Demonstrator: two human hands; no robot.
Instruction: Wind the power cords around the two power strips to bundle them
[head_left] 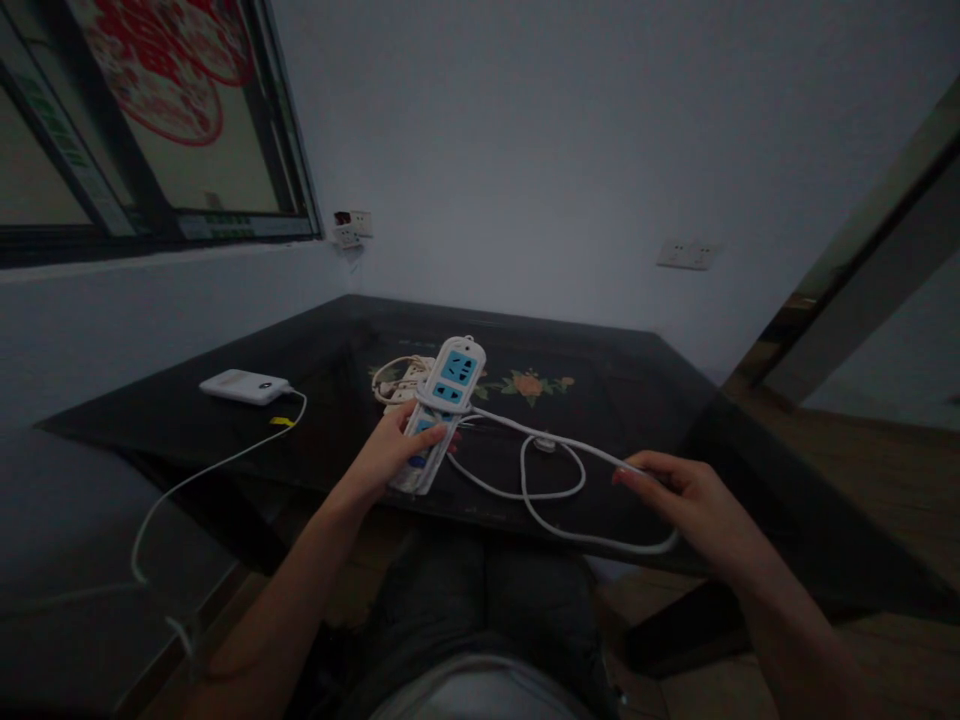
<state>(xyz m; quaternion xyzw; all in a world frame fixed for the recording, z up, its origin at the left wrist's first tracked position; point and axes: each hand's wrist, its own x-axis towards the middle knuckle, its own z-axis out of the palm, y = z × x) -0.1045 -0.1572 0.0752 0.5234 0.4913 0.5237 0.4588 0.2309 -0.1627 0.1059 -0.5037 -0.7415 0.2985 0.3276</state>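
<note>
My left hand (405, 440) grips the lower part of a white power strip (466, 350) with blue socket faces, tilted up above the table. A white cord (559, 438) is wrapped around the strip's middle, under and beside my left thumb. From there it runs taut to the right, where my right hand (671, 490) pinches it with fingers closed. Beyond that hand the cord loops back over the table edge, and its plug (545, 444) lies on the tabletop. Behind the strip sits another white power strip (409, 385) with its own coiled cord, partly hidden.
The dark glossy table (637, 380) has a printed flower pattern. At its left lies a white power bank (244, 386) with a cable (217, 465) hanging off the edge, near a yellow tag (283, 421). Wall sockets (686, 254) and a window (210, 150) are behind.
</note>
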